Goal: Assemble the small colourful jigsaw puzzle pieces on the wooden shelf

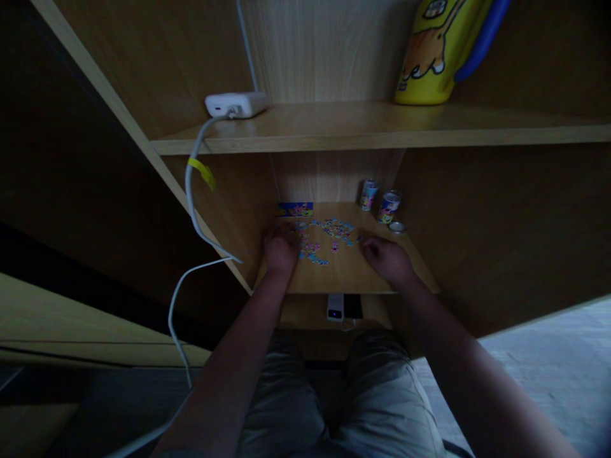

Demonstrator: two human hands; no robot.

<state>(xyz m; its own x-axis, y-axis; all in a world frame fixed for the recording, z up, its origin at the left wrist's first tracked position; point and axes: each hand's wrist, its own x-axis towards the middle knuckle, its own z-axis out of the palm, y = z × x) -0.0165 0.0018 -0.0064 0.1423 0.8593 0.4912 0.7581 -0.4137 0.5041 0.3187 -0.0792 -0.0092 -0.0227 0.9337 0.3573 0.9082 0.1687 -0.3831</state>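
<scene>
Small colourful jigsaw puzzle pieces [337, 227] lie spread over the lower shelf, partly joined into a curved strip along the left. My left hand [280, 249] rests at the left end of them, its fingers bent and mostly hidden by the back of the hand. On the right, my right hand [387, 257] is closed in a pinch, with a small puzzle piece [359, 239] at its fingertips. One pink piece [335, 247] lies apart between the hands. Behind my left hand, a blue printed picture strip [296, 209] lies near the back wall.
Two small printed cans [368, 194] stand at the back right, a round metal lid [396, 227] beside them. The upper shelf [329, 127] bears a white charger [237, 104] with a hanging cable [189, 191] and a yellow mug [424, 70]. Below is a white device [335, 305].
</scene>
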